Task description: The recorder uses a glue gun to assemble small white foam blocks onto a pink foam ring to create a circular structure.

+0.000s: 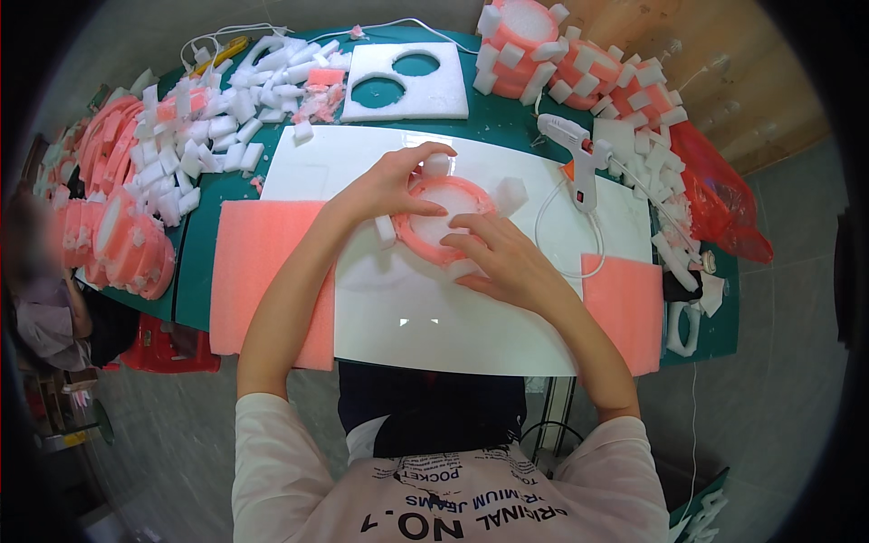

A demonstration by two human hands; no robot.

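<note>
A round pink foam piece with a white centre (445,201) lies on the white board in front of me. White foam blocks stick out around its pink rim. My left hand (403,184) curls around its upper left side, with the fingers at the white block (436,166) on the far edge and the thumb on the rim. On the lower right side, my right hand (498,255) grips the rim and a white block (460,269), which its fingers partly cover. Another white block (510,195) juts out at the upper right, touched by neither hand.
The white board (407,326) rests on a green table between pink foam sheets (262,281) (625,308). A white glue gun (579,158) with a cord stands at right. Loose white blocks (240,109), a sheet with two holes (453,90) and stacked pink pieces (516,45) lie around. A person sits far left.
</note>
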